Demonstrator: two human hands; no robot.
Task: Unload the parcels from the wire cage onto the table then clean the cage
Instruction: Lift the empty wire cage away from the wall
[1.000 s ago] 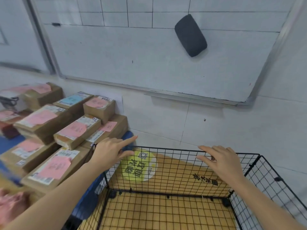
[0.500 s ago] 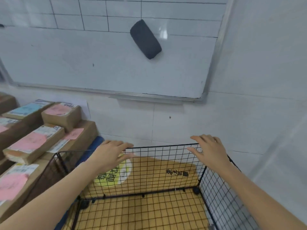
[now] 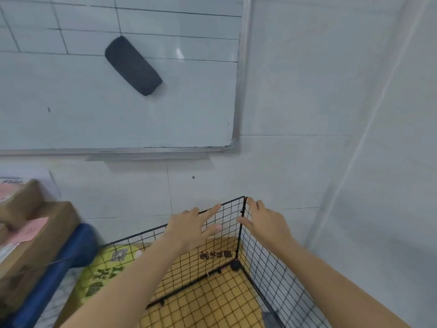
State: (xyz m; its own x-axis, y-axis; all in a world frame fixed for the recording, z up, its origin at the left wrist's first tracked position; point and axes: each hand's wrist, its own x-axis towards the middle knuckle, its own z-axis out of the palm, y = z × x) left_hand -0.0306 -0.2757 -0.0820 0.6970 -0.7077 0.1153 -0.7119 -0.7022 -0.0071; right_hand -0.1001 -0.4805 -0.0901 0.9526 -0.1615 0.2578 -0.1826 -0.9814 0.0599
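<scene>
The black wire cage (image 3: 264, 271) stands below me with no parcels inside; yellow cardboard shows through its floor and back panel. My left hand (image 3: 191, 227) rests with spread fingers on the top edge of the back mesh panel, close to the far right corner. My right hand (image 3: 264, 221) lies open against the top of the right side panel at that same corner post. Neither hand holds anything. Brown parcels (image 3: 35, 237) with pink labels are stacked at the left edge of the view.
A whiteboard (image 3: 118, 91) with a dark eraser (image 3: 133, 65) stuck to it hangs on the wall behind the cage. A blue padded edge (image 3: 61, 263) runs between the parcels and the cage. White walls meet in a corner at the right.
The view has swung right, pushing the parcels to the left edge. Both hands have slid right along the cage's top rim and come together at its far right corner.
</scene>
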